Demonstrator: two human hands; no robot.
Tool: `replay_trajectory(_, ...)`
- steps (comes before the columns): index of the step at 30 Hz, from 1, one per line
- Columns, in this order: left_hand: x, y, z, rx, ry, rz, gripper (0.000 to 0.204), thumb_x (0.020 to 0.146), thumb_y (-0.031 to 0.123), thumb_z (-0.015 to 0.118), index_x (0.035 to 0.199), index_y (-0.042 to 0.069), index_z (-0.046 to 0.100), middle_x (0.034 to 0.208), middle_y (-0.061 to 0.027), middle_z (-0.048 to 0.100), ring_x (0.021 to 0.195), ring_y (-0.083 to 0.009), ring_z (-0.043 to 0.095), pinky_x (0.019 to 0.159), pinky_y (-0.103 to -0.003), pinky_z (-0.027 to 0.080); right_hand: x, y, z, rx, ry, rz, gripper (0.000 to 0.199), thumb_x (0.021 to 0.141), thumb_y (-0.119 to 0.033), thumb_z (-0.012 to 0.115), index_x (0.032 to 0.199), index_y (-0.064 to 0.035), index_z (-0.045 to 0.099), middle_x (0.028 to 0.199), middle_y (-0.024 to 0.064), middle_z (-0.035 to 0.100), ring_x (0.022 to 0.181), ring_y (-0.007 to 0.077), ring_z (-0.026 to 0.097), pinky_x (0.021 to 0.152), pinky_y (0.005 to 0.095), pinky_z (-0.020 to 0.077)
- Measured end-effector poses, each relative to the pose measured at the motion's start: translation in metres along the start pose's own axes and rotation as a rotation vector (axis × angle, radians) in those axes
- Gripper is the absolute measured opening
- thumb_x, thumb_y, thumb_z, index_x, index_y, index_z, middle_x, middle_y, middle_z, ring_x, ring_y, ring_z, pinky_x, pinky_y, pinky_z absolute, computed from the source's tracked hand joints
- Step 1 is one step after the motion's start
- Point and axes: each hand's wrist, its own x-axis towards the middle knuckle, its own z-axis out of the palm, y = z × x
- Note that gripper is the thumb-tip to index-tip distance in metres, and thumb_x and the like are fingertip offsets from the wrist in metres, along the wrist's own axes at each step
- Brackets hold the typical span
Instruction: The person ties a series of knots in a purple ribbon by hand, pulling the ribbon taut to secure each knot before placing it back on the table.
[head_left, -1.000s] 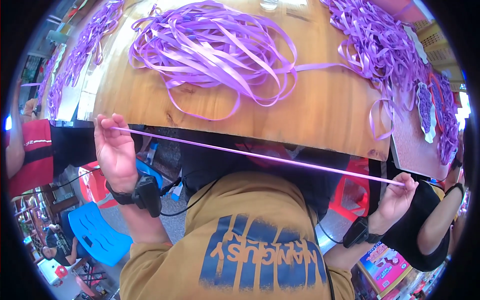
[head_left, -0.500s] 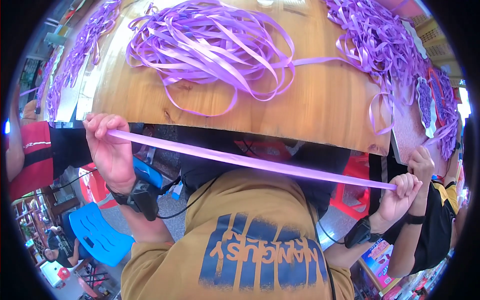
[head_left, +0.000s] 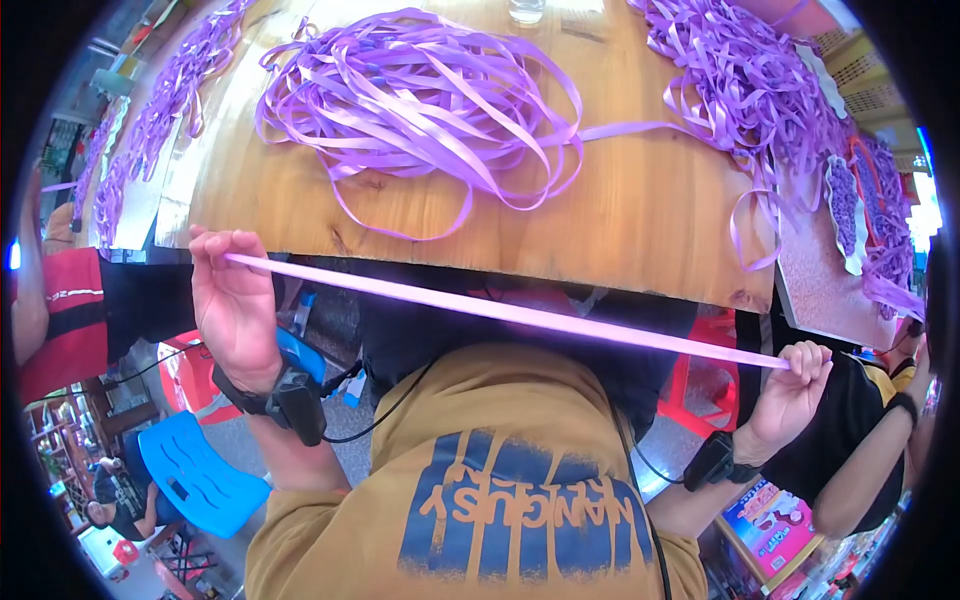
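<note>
A flat purple ribbon (head_left: 510, 312) is stretched taut between my two hands, just in front of the table's near edge. At its left end, my left hand (head_left: 232, 300) pinches it between closed fingers, palm turned toward me. My right hand (head_left: 795, 388) grips the other end, lower and far to the right. Beyond the ribbon, a loose heap of purple ribbon (head_left: 410, 110) lies on the wooden table (head_left: 620, 225). One strand runs from that heap to a larger tangled pile (head_left: 740, 80) at the right.
More purple ribbon (head_left: 165, 105) lies on a surface at the far left. People sit on both sides; one has a red-and-black sleeve (head_left: 70, 310), another a bare forearm (head_left: 875, 465) near my right arm. A blue plastic stool (head_left: 200, 475) stands on the floor at left.
My left hand has shifted slightly right and the right hand slightly up, with the ribbon still taut. The right-hand neighbour's hand has drawn away from beside my right hand.
</note>
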Motion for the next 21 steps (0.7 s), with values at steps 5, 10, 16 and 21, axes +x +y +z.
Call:
replay_trajectory(5,-0.003,0.000,0.000,-0.140,0.037,-0.007,0.009,0.091,0.003,0.044,0.099,0.000,0.047,0.085,-0.0062,0.053,0.083,-0.0182,0.054,0.087,-0.034,0.044,0.005,0.014,0.018,-0.091,0.448,-0.317,0.012,0.095,-0.010,0.039,0.098,0.0002,0.045,0.084,0.0061,0.044,0.081,0.0177,0.044,0.084,0.0337,0.0396)
replay_trajectory(10,0.000,-0.001,0.003,-0.249,-0.069,-0.057,0.006,0.089,-0.001,0.042,0.094,0.001,0.042,0.076,-0.0037,0.045,0.073,-0.0159,0.049,0.069,-0.029,0.042,0.000,-0.002,0.002,0.258,0.105,-0.069,0.012,0.096,-0.008,0.037,0.095,0.0004,0.046,0.073,0.0037,0.040,0.067,0.0138,0.041,0.067,0.0264,0.0395)
replay_trajectory(16,-0.001,0.006,0.000,-0.186,-0.102,-0.032,0.008,0.090,0.000,0.040,0.097,-0.001,0.042,0.073,-0.0036,0.042,0.060,-0.0122,0.037,0.055,-0.026,0.031,0.001,-0.002,-0.001,0.211,-0.125,0.026,0.013,0.096,-0.009,0.037,0.093,-0.0007,0.046,0.067,0.0010,0.032,0.057,0.0109,0.032,0.055,0.0232,0.0310)
replay_trajectory(21,-0.003,0.000,0.003,0.075,-0.166,-0.019,0.013,0.094,0.007,0.041,0.105,0.000,0.044,0.070,-0.0010,0.043,0.056,-0.0099,0.034,0.053,-0.026,0.029,-0.005,0.016,0.024,-0.123,-0.068,-0.029,0.018,0.097,-0.017,0.039,0.092,-0.0043,0.051,0.066,-0.0008,0.028,0.060,0.0111,0.032,0.063,0.0296,0.0327)
